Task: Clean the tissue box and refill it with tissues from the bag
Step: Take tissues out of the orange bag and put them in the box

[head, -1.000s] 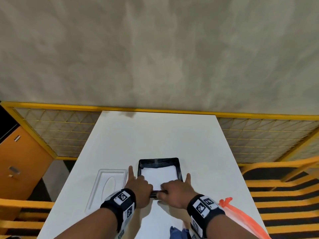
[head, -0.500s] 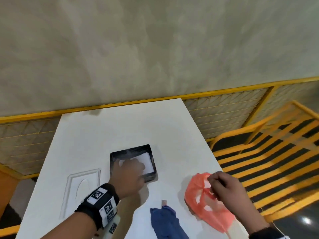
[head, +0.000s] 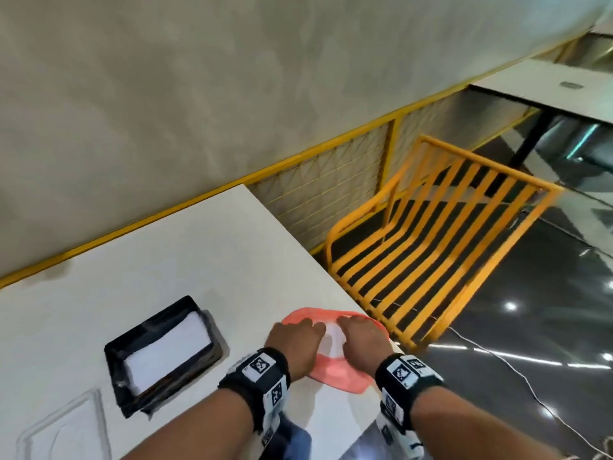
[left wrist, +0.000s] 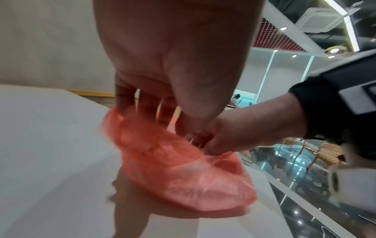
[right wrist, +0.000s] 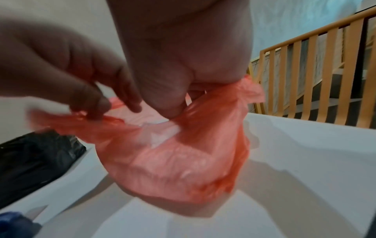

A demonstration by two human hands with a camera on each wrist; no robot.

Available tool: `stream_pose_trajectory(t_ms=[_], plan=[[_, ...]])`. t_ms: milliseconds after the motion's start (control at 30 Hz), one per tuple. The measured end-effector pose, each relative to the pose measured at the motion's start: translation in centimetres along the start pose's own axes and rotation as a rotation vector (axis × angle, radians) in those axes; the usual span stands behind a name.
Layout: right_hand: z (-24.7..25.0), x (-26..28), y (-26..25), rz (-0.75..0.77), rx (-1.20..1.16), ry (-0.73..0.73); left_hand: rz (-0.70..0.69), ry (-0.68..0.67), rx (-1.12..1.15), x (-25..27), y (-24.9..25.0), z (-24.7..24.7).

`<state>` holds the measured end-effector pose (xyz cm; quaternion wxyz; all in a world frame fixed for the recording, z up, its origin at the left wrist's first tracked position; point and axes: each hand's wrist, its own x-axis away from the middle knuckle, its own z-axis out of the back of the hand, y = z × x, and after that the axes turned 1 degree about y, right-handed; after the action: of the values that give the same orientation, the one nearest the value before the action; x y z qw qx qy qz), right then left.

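Note:
The orange plastic bag [head: 335,373] lies near the right edge of the white table [head: 199,254]. My left hand [head: 306,328] and my right hand [head: 350,327] each pinch one side of its mouth and hold it apart. In the right wrist view white tissues [right wrist: 158,136] show inside the bag [right wrist: 183,161]. The left wrist view shows the fingers of both hands curled on the bag's rim [left wrist: 203,149]. The black tissue box [head: 162,353] stands open to the left of my hands, with a white stack of tissues [head: 169,353] in it.
A whitish lid [head: 63,426] lies at the near left of the table. A blue cloth [head: 297,439] sits at the near edge between my forearms. An orange slatted chair [head: 431,247] stands just past the table's right edge. Behind the table runs a wall with a yellow rail.
Both hands left the black box. The right hand reached the orange bag first, then the left hand joined it. My view has swung to the right.

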<state>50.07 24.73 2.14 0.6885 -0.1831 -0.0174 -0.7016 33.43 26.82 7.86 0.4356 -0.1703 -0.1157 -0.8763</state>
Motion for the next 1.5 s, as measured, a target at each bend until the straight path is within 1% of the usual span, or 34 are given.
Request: stream_pose_trajectory(t_ms=[33,100,167,233,300,400,600,667,733,833,867,967,1033,1067,1167,1200,1233,1267,1333,1367,1400,1433,1500], plan=[[0.1,0.0,0.2,-0.001,0.003,-0.006,0.045,-0.035,0.004,-0.2,-0.6,-0.5],[0.4,-0.2,0.2,0.024,0.037,-0.031,0.104,-0.049,0.079,-0.5,-1.7,-1.4],[0.7,-0.3,0.0,0.058,0.086,-0.045,0.168,-0.035,0.229,-0.9,-2.3,-2.0],[0.9,-0.1,-0.4,0.084,0.082,-0.063,0.225,-0.023,0.397,-1.1,-2.8,-2.3],[1.3,0.1,-0.6,0.087,0.05,-0.108,0.242,-0.03,0.483,-1.3,-3.2,-2.8],[2.0,0.1,-0.8,0.092,-0.035,-0.113,0.244,-0.045,0.538,-1.1,-3.3,-3.0],[3.1,0.4,-0.4,0.114,-0.327,-0.102,0.302,-0.012,0.636,-0.5,-4.3,-3.3],[3.8,0.7,-0.1,0.14,-0.419,-0.074,0.275,0.012,0.708,0.0,-4.3,-3.1],[5.1,1.0,-0.1,0.152,-0.48,-0.072,0.262,0.046,0.718,0.4,-4.1,-3.0],[7.0,1.2,-0.5,0.209,-0.464,-0.125,0.344,0.14,0.59,1.1,-4.0,-2.4],[7.5,1.0,-0.6,0.236,-0.451,-0.134,0.369,0.174,0.589,1.2,-4.2,-2.2],[9.1,0.5,-1.4,0.29,-0.456,-0.13,0.395,0.279,0.778,1.6,-4.5,-0.6],[10.7,0.2,-2.0,0.309,-0.469,-0.095,0.35,0.348,0.939,2.0,-5.1,0.0],[11.6,0.2,-2.2,0.308,-0.492,-0.078,0.315,0.363,1.064,2.3,-5.3,0.4],[14.2,0.0,-2.2,0.286,-0.66,-0.046,0.205,0.372,1.465,4.1,-5.3,2.0],[15.0,0.0,-2.2,0.272,-0.783,-0.044,0.17,0.381,1.566,4.7,-5.6,2.7],[15.6,0.1,-2.2,0.251,-0.964,-0.065,0.127,0.39,1.641,5.3,-5.7,3.4],[15.9,0.1,-2.1,0.244,-1.179,-0.124,0.096,0.402,1.7,5.9,-6.0,3.9],[16.0,0.2,-2.9,0.29,-1.542,-0.324,0.063,0.447,1.759,7.0,-6.9,5.0],[16.1,0.3,-3.7,0.319,-1.632,-0.402,0.064,0.478,1.768,7.6,-7.4,5.6],[15.8,0.3,-4.5,0.332,-1.686,-0.45,0.067,0.497,1.773,8.2,-7.7,6.1],[15.5,0.2,-5.3,0.334,-1.712,-0.47,0.061,0.512,1.778,8.7,-8.1,6.6],[15.3,0.0,-7.5,0.331,-1.723,-0.445,0.042,0.54,1.795,9.9,-8.9,7.4]])
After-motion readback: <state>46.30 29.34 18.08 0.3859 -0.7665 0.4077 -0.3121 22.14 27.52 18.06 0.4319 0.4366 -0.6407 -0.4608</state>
